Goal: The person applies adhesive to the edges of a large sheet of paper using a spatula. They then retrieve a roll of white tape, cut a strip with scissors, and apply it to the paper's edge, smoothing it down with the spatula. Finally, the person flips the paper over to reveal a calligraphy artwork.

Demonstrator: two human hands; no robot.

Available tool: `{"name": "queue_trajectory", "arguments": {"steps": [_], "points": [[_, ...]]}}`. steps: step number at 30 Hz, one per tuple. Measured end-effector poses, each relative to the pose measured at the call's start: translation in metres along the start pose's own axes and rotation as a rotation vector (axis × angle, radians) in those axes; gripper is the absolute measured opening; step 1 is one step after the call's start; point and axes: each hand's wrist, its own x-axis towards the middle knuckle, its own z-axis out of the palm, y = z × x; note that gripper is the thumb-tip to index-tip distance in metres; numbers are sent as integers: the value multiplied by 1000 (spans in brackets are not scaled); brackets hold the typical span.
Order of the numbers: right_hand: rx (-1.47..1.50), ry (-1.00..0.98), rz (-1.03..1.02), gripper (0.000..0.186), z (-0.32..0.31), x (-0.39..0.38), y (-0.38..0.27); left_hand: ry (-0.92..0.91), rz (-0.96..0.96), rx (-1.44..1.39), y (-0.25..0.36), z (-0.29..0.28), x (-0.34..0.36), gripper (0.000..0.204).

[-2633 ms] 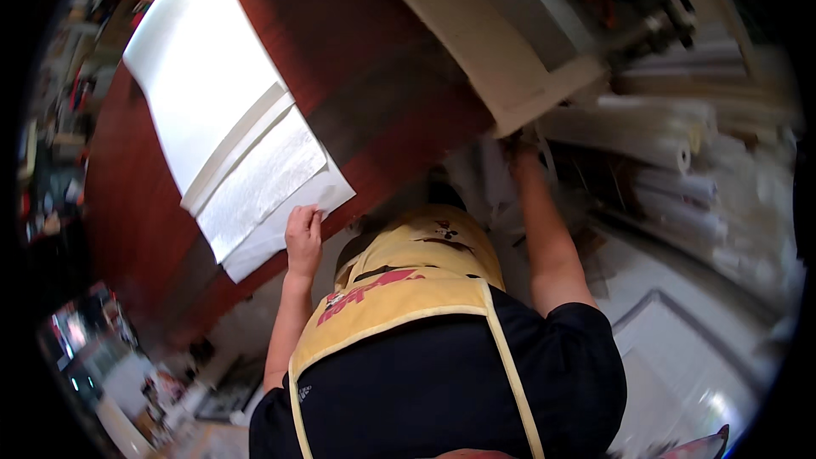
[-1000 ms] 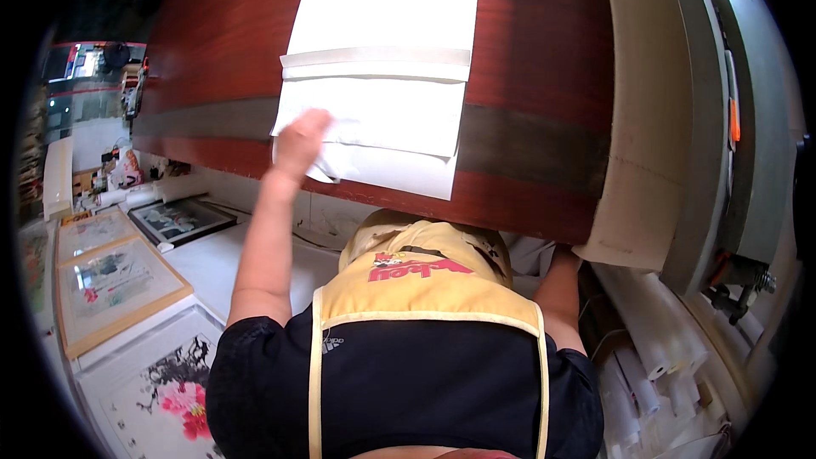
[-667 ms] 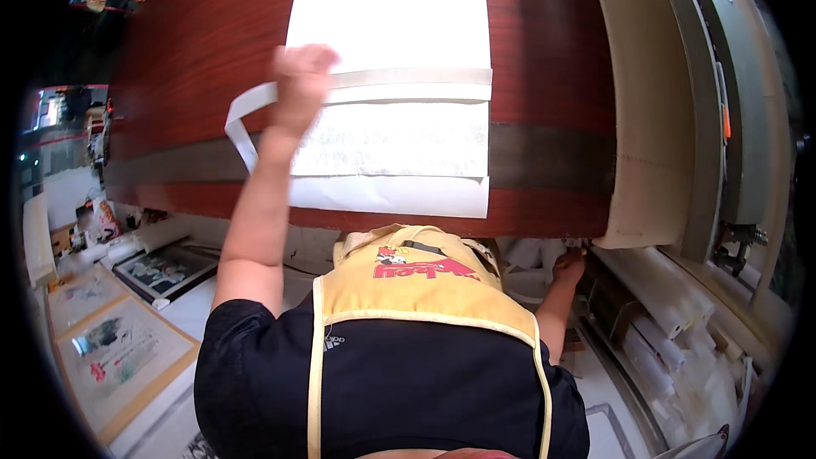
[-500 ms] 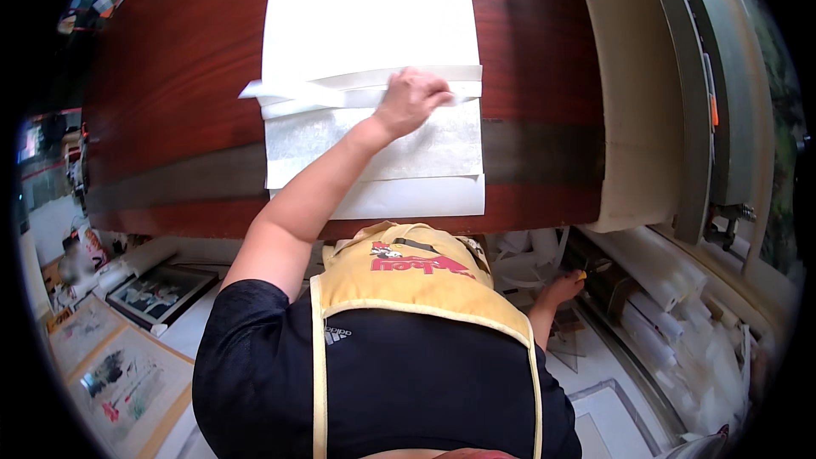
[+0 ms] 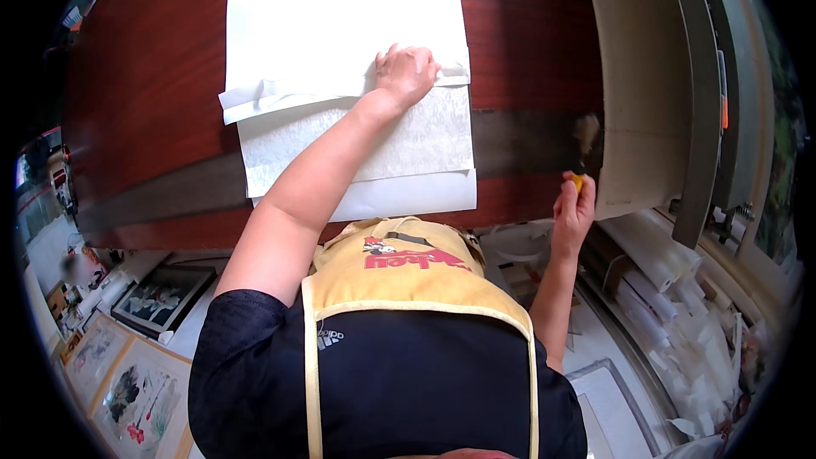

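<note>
A long white sheet [image 5: 340, 8] runs up the dark red table. Across its near end lies a loose white strip [image 5: 276, 100], its left end raised and sticking out past the sheet. My left hand [image 5: 408, 72] rests on the strip's right part, palm down with the fingers apart. Below the strip is a mottled, thin off-white sheet [image 5: 314, 140], and under that the edge of a smooth white paper [image 5: 408, 193]. Off to the right, my right hand [image 5: 574, 208] grips a brush by its yellow handle [image 5: 578, 180]. The pale bristles point away from me, blurred, over the dark band of the table.
The dark red table [image 5: 144, 93] has a dull dark strip near its front edge. A beige padded surface [image 5: 642, 85] and a grey metal frame [image 5: 710, 119] bound it on the right. Paper rolls [image 5: 650, 268] lie below right. Framed pictures [image 5: 161, 297] stand at lower left.
My right hand has come up from below the table edge with the brush, now over the table. My left hand has come down onto the strip. The papers appear shifted left in view.
</note>
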Motion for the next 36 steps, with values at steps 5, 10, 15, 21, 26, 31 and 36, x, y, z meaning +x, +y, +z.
{"name": "queue_trajectory", "arguments": {"steps": [5,10,15,21,26,31,36], "points": [[-415,-106,-263,10,36,32,-24,-17,-9,-27,0,-5,3,23],[-455,-116,-306,13,55,47,-25,-60,-62,-25,7,-8,6,24],[-579,-138,-330,20,70,53,-34,-57,-75,-16,7,-8,6,24],[-726,-196,-491,19,105,64,-44,-64,-69,-53,3,-10,8,26],[-917,-224,-521,11,127,76,-45,-104,-66,-71,2,-12,8,26],[-975,-244,-452,10,136,81,-41,-79,-20,-66,-2,-16,4,29],[-926,-233,-448,10,137,80,-41,-38,-69,11,-44,-40,-19,34]]}}
